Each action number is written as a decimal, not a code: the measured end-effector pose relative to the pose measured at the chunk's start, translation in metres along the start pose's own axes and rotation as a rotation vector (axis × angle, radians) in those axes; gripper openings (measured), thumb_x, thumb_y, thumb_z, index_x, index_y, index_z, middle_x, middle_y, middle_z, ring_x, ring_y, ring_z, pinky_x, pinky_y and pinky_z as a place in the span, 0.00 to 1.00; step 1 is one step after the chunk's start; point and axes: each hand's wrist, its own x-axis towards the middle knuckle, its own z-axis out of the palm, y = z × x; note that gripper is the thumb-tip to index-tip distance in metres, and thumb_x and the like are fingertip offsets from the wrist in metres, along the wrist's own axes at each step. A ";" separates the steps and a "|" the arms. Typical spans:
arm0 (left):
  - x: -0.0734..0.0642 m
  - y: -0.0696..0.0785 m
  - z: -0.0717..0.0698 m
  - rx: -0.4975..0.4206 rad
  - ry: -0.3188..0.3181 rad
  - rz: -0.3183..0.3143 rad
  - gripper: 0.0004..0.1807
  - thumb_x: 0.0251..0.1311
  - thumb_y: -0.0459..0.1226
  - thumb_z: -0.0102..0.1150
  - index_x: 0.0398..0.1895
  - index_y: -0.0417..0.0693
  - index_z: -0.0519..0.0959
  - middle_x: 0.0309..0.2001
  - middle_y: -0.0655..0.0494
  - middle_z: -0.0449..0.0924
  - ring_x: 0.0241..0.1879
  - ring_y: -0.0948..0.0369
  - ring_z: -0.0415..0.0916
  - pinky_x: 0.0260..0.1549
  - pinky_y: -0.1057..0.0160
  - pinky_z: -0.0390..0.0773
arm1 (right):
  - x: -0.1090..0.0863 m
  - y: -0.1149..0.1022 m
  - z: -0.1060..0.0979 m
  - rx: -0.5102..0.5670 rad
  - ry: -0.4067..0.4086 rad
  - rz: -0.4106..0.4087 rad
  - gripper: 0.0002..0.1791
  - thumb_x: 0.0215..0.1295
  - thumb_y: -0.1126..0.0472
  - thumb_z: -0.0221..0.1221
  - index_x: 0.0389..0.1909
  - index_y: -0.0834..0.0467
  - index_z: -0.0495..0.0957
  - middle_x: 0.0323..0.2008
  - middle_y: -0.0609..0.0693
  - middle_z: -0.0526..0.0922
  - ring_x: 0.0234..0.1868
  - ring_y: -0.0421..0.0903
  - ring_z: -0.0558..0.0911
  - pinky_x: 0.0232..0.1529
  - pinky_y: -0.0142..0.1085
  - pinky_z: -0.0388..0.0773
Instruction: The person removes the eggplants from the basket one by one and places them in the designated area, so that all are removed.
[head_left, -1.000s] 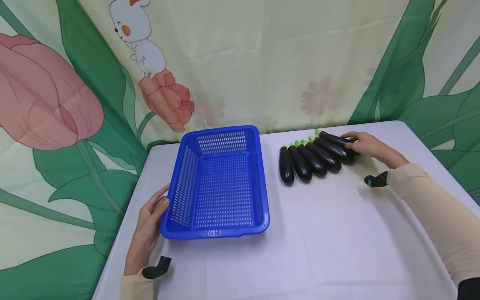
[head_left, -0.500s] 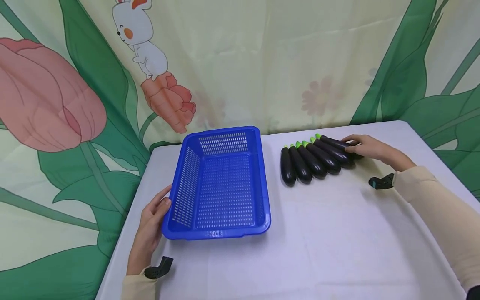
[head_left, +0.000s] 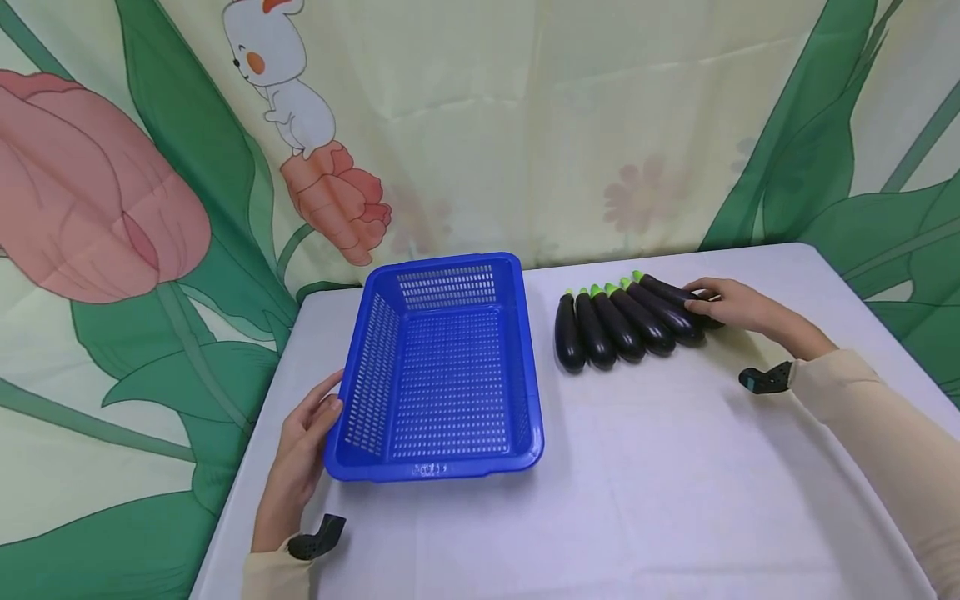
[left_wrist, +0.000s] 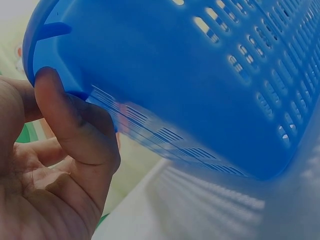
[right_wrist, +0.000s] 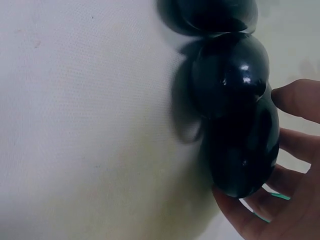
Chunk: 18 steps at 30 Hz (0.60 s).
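My left hand grips the left rim of a blue plastic basket with slotted walls. In the left wrist view, bent fingers hook at the basket's rim. No contents show inside the basket. To its right, several dark purple eggplants with bright green stem ends lie side by side in a slanted row. My right hand holds the rightmost eggplant near its thick end. The right wrist view shows the thumb on one side of that eggplant and fingers around the other.
A white cloth covers the table. Behind it hangs a printed curtain with tulips, leaves and a rabbit. Black wrist devices sit at both sleeve cuffs.
My right hand has come slightly nearer, and the rightmost eggplant's stem end has shifted toward me. The row has closed up slightly to the left. The left hand still holds the basket.
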 end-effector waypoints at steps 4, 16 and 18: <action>0.002 -0.001 0.002 -0.011 -0.008 -0.005 0.30 0.80 0.41 0.51 0.81 0.50 0.60 0.45 0.64 0.83 0.41 0.67 0.84 0.40 0.67 0.88 | -0.001 0.001 -0.001 -0.029 0.025 -0.004 0.30 0.82 0.54 0.48 0.71 0.75 0.63 0.63 0.82 0.72 0.65 0.78 0.72 0.61 0.64 0.74; 0.002 0.004 0.001 0.055 0.037 -0.025 0.30 0.78 0.44 0.54 0.80 0.52 0.63 0.44 0.64 0.82 0.42 0.67 0.82 0.41 0.69 0.85 | 0.000 0.006 -0.004 -0.083 0.082 0.000 0.31 0.83 0.50 0.46 0.68 0.74 0.67 0.60 0.81 0.74 0.62 0.77 0.74 0.59 0.66 0.73; 0.001 0.007 0.000 0.105 0.039 -0.032 0.30 0.78 0.45 0.55 0.79 0.53 0.64 0.44 0.65 0.81 0.43 0.67 0.81 0.42 0.68 0.84 | -0.001 0.006 -0.005 -0.081 0.088 0.000 0.31 0.83 0.51 0.46 0.68 0.74 0.67 0.60 0.80 0.75 0.61 0.77 0.75 0.57 0.65 0.74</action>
